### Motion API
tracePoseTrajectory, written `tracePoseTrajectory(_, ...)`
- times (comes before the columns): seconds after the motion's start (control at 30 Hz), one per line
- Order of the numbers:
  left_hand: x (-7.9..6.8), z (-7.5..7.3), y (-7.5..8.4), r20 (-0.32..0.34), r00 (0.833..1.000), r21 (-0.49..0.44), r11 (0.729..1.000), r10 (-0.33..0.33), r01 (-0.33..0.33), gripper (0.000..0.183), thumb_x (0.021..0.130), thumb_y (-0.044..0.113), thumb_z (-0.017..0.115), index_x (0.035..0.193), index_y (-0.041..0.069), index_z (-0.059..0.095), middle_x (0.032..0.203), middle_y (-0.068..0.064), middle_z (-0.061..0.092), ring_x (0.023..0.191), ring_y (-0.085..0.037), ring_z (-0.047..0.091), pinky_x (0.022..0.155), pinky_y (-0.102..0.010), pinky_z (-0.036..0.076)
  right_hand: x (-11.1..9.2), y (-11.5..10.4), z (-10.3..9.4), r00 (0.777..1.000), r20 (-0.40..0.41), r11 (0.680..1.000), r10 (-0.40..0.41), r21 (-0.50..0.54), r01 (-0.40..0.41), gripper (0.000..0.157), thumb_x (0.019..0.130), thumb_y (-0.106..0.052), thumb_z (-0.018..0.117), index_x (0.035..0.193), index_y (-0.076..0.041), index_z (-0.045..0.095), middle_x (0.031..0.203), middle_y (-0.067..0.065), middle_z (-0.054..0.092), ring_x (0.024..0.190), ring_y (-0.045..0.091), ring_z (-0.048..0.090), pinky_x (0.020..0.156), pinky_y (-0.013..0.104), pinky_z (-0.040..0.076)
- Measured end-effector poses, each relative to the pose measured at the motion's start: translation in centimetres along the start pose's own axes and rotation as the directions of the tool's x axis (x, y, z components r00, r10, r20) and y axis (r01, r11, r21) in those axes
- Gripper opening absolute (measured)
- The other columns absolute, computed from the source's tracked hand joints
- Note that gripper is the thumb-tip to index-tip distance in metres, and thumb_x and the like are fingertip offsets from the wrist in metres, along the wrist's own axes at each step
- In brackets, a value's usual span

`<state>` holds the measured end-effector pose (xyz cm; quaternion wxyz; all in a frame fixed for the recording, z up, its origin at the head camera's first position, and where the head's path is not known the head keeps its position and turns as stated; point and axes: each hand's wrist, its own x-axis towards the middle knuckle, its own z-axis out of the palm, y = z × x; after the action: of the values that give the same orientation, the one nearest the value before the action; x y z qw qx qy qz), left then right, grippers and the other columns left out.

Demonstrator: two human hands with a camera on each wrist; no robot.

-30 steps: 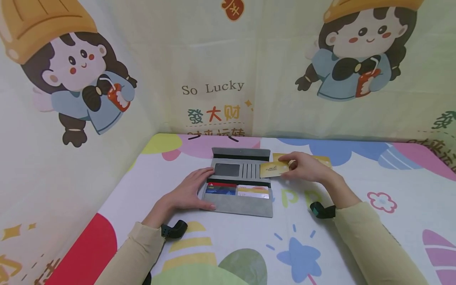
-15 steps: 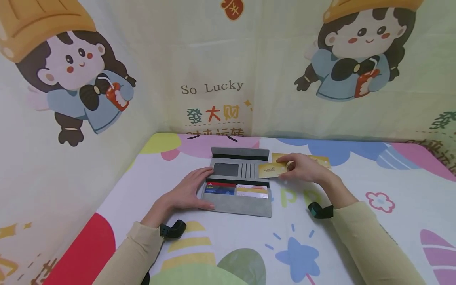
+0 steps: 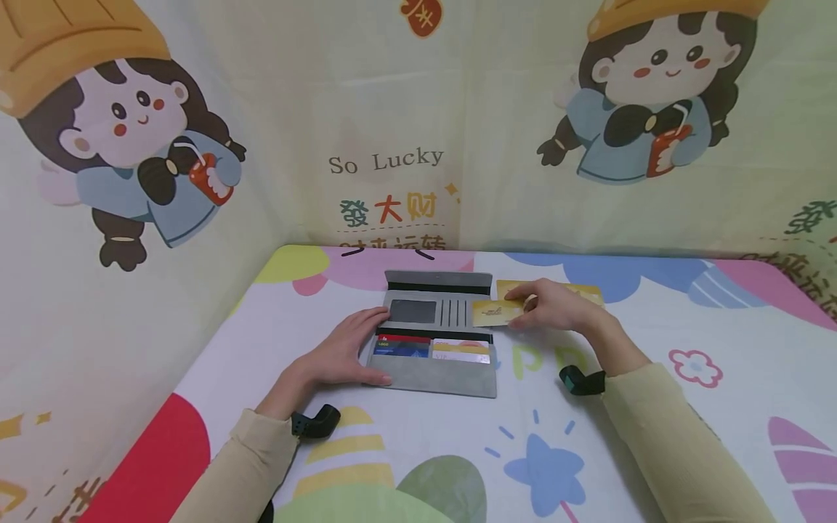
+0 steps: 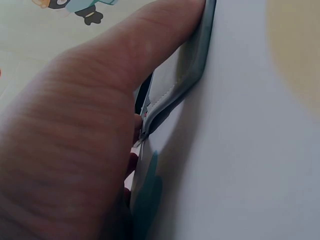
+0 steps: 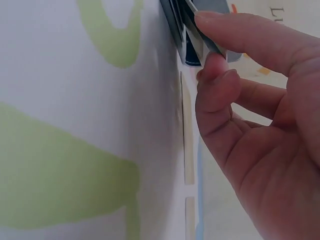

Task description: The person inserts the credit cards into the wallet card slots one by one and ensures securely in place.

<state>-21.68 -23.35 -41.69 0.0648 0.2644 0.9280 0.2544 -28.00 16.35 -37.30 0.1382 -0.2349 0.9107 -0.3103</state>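
Note:
A grey wallet (image 3: 431,377) lies unfolded on the table, with a dark window, a row of card slots and two cards tucked in its lower section: a red-and-blue card (image 3: 402,347) and a white-and-orange card (image 3: 461,350). My left hand (image 3: 340,350) rests at the wallet's left side, thumb on the lower flap and fingers spread along the edge; the left wrist view shows that thumb close over the rim. Between thumb and forefinger my right hand (image 3: 556,306) pinches a gold card (image 3: 493,313), whose left end overlaps the right end of the slots.
More gold cards (image 3: 588,293) lie on the table behind my right hand; their thin edges (image 5: 188,140) show in the right wrist view. The tablecloth (image 3: 445,436) is white with coloured prints. A printed curtain (image 3: 392,94) hangs close behind and at the left.
The whole head view shifts slightly to the left. My right hand and the gold card stay at the wallet's right edge; the left hand keeps its place.

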Motion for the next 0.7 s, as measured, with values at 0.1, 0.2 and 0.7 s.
tracePoseTrajectory(0.1, 0.02, -0.02, -0.09, -0.001, 1.0, -0.001, 1.0, 0.001, -0.001, 0.11, 0.072, 0.06, 0.081, 0.158, 0.01, 0.032, 0.164, -0.007, 0.025, 0.148, -0.031, 0.021, 0.118, -0.058, 0.02, -0.07, -0.04, 0.19, 1.0, -0.007, 1.0, -0.001, 0.01, 0.001, 0.057, 0.083, -0.024, 0.08, 0.13, 0.004, 0.063, 0.117, 0.015, 0.064, 0.095, 0.026, 0.059, 0.084, 0.038, 0.046)
tracePoseTrajectory(0.2, 0.03, -0.1, -0.14, -0.004, 1.0, -0.002, 1.0, 0.002, -0.002, 0.111, 0.072, 0.061, 0.081, 0.158, 0.01, 0.032, 0.164, -0.007, 0.025, 0.148, -0.032, 0.021, 0.117, -0.059, 0.02, -0.07, -0.17, 0.4, 1.0, -0.025, 1.0, 0.004, 0.012, -0.004, 0.057, 0.082, -0.024, 0.081, 0.128, 0.005, 0.063, 0.118, 0.016, 0.064, 0.094, 0.026, 0.06, 0.085, 0.039, 0.046)
tracePoseTrajectory(0.7, 0.12, 0.05, -0.05, -0.001, 1.0, -0.012, 1.0, -0.003, 0.003, 0.111, 0.072, 0.059, 0.082, 0.158, 0.01, 0.032, 0.164, -0.007, 0.024, 0.149, -0.031, 0.019, 0.118, -0.058, 0.019, 0.71, 0.03, 0.66, 1.0, -0.012, 0.999, 0.004, 0.044, -0.003, 0.055, 0.084, -0.022, 0.08, 0.13, 0.002, 0.063, 0.123, 0.017, 0.062, 0.1, 0.03, 0.056, 0.087, 0.04, 0.045)
